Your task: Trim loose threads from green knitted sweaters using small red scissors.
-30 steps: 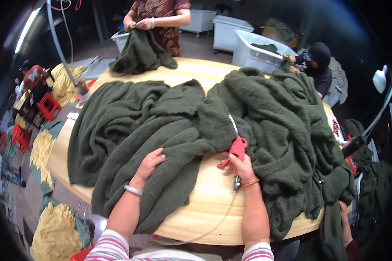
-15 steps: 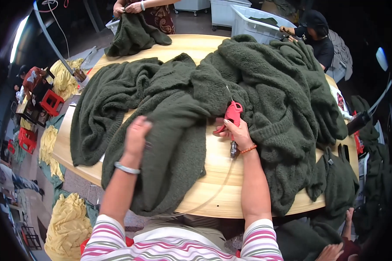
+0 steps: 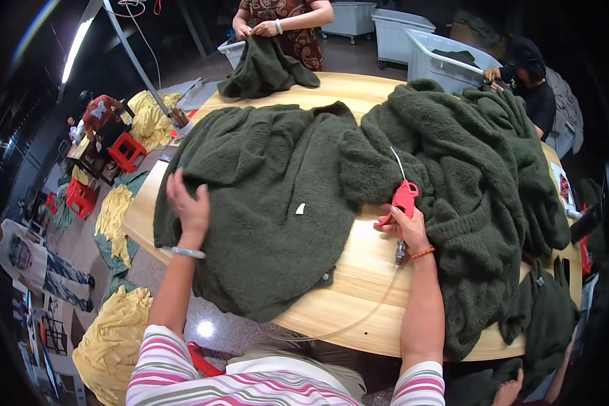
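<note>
On the tabletop's (image 3: 365,284) left half, overhanging the near edge, a dark green garment (image 3: 264,243) lies spread; smoothing appears in hand, the next move calling for a flat palm. Left hand (image 3: 188,206): fingers parted, no grip evident. Right hand (image 3: 411,229): wrapped round a red air gun (image 3: 406,196).

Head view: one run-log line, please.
left hand: open at green garment | right hand: holding red air gun | garment: on wooden table
</note>
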Demonstrator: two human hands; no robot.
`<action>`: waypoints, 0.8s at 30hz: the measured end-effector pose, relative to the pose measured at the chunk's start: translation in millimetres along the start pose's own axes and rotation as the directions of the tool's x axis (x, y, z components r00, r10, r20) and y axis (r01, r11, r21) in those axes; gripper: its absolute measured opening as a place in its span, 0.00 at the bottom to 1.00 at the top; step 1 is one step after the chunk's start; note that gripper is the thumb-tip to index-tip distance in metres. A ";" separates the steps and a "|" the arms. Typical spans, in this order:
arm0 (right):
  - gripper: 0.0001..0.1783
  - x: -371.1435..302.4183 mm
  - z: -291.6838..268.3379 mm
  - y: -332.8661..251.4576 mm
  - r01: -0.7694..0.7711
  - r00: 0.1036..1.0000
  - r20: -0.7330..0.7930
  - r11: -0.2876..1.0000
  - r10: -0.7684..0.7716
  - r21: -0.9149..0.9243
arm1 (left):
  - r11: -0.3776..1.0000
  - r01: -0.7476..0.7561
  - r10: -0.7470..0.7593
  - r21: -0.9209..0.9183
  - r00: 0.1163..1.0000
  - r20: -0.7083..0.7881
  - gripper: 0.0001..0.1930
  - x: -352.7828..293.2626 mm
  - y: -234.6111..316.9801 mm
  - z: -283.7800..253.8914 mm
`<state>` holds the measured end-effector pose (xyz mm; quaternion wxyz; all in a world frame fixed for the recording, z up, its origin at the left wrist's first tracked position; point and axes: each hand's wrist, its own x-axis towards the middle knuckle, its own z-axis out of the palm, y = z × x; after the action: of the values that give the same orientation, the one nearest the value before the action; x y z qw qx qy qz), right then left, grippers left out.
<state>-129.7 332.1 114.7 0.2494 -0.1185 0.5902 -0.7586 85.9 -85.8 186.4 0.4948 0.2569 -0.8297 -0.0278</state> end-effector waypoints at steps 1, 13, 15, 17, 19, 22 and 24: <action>0.17 -1.8 -7.1 1.4 0.015 1.000 0.003 1.000 -0.015 0.009 | 0.977 -0.144 0.154 -0.157 0.987 0.050 0.32 -1.4 55.8 -12.5; 0.18 -1.2 5.9 -2.1 0.018 0.999 0.041 1.000 -0.019 0.019 | 0.955 -0.137 0.291 -0.264 0.612 0.736 0.18 -88.1 200.3 65.3; 0.19 -2.0 6.6 -3.4 0.017 0.999 0.042 1.000 -0.018 0.019 | 0.851 0.032 0.308 -0.524 0.777 0.549 0.09 -77.0 165.6 78.3; 0.19 -1.7 4.8 -2.1 0.031 0.998 0.060 0.998 -0.034 0.049 | 0.418 0.644 0.046 -0.640 0.689 0.723 0.05 -46.6 128.9 74.3; 0.19 -3.5 1.9 -5.1 0.029 0.998 0.056 0.999 -0.032 0.039 | -0.080 0.771 -0.106 -0.632 0.623 0.775 0.05 -10.2 78.8 60.2; 0.16 0.9 14.4 -9.6 0.018 0.997 0.073 0.997 -0.023 0.075 | -0.181 0.801 -0.297 -0.571 0.508 0.808 0.10 -3.8 -27.3 41.8; 0.16 -0.3 7.1 -8.2 -0.018 0.999 0.030 0.999 0.017 0.034 | -0.006 0.889 -0.375 -0.457 0.422 0.826 0.12 -20.8 -35.5 30.4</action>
<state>-128.1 327.8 124.5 0.2667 -0.1204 0.5745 -0.7644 82.5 -113.5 143.5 0.2443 0.3006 -0.5323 -0.7527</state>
